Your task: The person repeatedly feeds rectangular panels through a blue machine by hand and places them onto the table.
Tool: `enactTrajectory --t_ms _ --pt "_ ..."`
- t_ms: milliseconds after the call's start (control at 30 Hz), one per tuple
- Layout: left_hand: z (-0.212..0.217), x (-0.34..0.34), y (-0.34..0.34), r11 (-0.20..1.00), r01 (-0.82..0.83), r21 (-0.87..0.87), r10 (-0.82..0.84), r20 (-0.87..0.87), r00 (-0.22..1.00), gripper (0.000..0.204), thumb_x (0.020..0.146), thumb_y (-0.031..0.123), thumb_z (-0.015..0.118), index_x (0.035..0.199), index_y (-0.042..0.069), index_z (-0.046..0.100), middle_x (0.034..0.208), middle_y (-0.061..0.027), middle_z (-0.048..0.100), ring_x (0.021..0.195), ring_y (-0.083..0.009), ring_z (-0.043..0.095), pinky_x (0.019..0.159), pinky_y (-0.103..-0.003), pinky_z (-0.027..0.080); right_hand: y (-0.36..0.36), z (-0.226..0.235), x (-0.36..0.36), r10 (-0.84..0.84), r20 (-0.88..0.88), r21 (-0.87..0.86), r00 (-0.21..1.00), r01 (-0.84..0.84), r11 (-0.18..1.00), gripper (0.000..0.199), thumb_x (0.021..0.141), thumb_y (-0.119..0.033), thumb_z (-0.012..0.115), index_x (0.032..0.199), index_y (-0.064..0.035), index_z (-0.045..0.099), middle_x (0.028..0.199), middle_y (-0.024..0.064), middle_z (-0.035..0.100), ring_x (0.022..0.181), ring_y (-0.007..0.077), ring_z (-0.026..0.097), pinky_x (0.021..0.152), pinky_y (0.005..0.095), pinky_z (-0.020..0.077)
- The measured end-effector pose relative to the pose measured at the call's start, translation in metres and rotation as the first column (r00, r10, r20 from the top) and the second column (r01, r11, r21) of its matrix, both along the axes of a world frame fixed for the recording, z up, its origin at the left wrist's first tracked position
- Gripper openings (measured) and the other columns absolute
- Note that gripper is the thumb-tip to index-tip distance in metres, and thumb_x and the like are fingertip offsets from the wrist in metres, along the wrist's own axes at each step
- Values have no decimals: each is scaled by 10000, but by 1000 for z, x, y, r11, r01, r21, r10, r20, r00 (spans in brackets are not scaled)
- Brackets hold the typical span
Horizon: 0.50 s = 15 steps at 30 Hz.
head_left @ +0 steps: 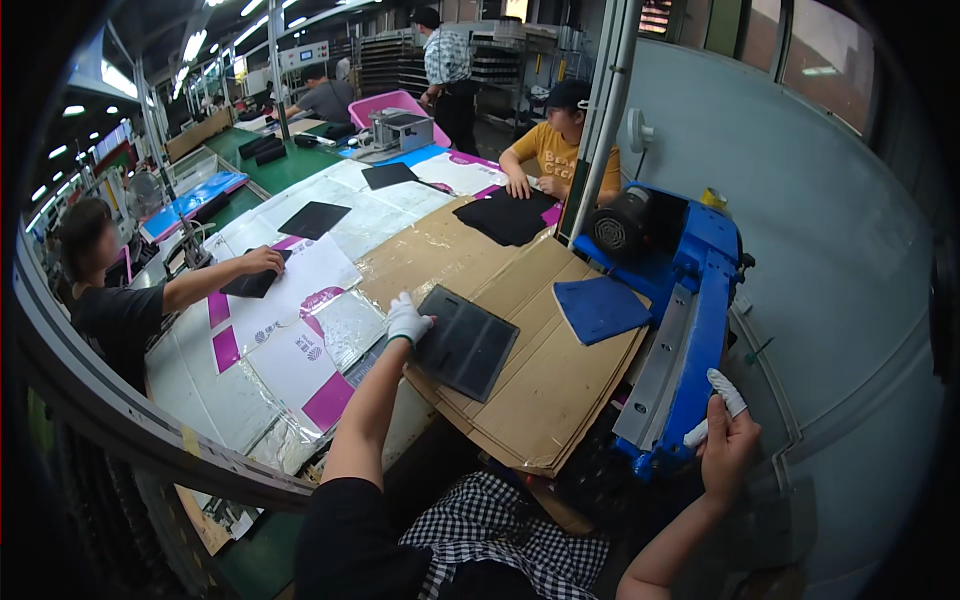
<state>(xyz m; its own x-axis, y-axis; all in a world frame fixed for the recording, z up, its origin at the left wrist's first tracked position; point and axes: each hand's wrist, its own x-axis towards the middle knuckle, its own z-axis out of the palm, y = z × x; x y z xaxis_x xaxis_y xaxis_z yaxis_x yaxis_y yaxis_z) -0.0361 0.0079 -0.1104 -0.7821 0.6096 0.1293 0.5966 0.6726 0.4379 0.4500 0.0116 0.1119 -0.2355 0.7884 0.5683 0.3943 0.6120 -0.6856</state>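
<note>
My left hand (407, 320), in a white glove, is closed on the upper left corner of a dark rectangular panel (466, 342). The panel has a raised border and lies over brown cardboard sheets (545, 405). Whether it rests flat on them I cannot tell. My right hand (728, 440) is raised at the right beside a blue machine (690, 320). White coverings wrap its thumb and a finger, which are spread apart, and nothing shows between them. A blue folded cloth-like piece (601, 309) sits on the cardboard near the machine.
At the left, a co-worker's hand (264, 260) touches a dark sheet (256, 279). Across the table another person (556, 150) handles black pieces (506, 215). A metal post (600, 130) rises beside the machine's motor (618, 226). More dark sheets (314, 220) lie on the table.
</note>
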Motion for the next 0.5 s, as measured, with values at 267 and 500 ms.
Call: enactTrajectory --t_ms 267,500 --pt "38 22 -49 914 88 396 -343 639 688 313 750 108 617 1004 -61 549 829 -91 584 676 -156 531 610 -228 433 8 -9 6 99 -181 10 978 -99 995 359 904 -200 502 1178 31 481 785 70 613 641 101 564 609 202 466" --pt "137 38 -38 618 144 773 -719 480 503 276 793 66 572 1032 -73 557 807 -68 585 669 -109 529 593 -178 421 48 -4 62 -96 -290 -209 952 35 977 464 914 -309 467 1262 -11 399 979 78 582 882 133 545 791 268 430"
